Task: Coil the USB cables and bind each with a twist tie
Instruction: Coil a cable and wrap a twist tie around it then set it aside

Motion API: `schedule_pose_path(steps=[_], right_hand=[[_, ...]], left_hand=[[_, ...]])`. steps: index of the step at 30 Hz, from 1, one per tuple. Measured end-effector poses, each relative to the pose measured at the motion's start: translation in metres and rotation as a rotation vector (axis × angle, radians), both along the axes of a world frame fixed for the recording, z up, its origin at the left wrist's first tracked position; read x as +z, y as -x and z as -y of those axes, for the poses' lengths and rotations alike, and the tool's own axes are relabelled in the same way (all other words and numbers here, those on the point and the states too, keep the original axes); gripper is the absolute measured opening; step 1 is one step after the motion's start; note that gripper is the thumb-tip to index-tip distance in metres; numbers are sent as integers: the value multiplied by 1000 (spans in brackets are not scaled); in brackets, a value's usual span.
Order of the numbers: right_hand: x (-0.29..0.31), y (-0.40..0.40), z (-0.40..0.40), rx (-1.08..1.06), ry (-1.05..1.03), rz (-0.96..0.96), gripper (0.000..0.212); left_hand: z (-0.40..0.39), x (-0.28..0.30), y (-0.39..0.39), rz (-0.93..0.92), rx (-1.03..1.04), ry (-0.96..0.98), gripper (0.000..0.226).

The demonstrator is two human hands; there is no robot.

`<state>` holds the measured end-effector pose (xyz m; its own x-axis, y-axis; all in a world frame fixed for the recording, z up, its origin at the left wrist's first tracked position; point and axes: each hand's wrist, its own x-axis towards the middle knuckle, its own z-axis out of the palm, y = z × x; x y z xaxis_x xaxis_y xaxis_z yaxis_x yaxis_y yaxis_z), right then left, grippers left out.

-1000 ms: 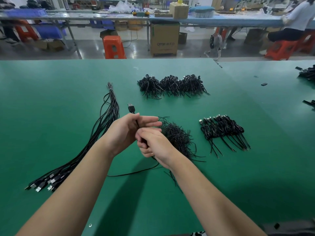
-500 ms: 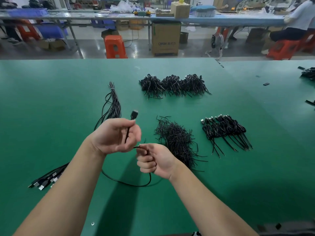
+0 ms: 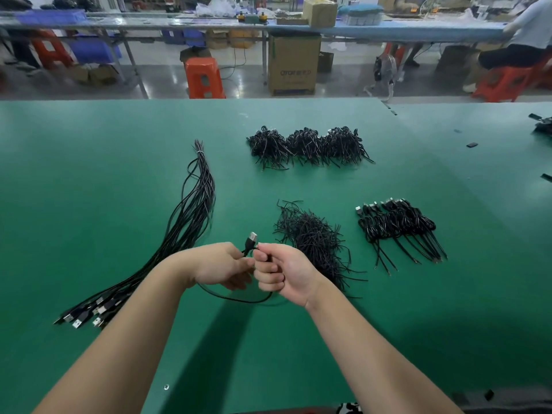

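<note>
On the green table lie a long bundle of cables and a pile of twist ties. The left hand and right hand, fingers curled, both pinch one cable above the table, its plug sticking up.

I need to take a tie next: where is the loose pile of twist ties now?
In the head view, the loose pile of twist ties lies on the green table, just beyond the right hand, left of the row of coiled cables.
</note>
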<state>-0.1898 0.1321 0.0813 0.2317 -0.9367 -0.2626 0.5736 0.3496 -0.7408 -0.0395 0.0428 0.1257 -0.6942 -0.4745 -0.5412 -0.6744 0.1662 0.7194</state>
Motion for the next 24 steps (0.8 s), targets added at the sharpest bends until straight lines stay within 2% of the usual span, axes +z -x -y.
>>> schedule_pose_path(steps=[4, 6, 12, 17, 18, 20, 22, 24], right_hand=[[1, 0, -5, 12, 71, -74, 32], [-1, 0, -8, 16, 85, -79, 31], [-5, -12, -9, 26, 77, -115, 32], [-11, -24, -5, 29, 19, -54, 36], [-12, -24, -4, 31, 6, -2, 36], [-12, -20, -2, 51, -5, 110, 34], [-12, -15, -1, 81, 5, 154, 33], [-13, -10, -1, 89, 8, 155, 33]], left_hand=[[5, -13, -11, -241, -50, -211, 32], [5, -22, -12, -395, 15, -326, 33], [5, -35, -1, -856, 468, -540, 50], [9, -14, 19, -1169, 959, -749, 36], [10, -8, 18, -1178, 962, -817, 32], [9, 1, 14, -1136, 798, -902, 30], [8, 4, 5, -1024, 566, -836, 34], [12, 4, -7, -895, 337, -682, 39]])
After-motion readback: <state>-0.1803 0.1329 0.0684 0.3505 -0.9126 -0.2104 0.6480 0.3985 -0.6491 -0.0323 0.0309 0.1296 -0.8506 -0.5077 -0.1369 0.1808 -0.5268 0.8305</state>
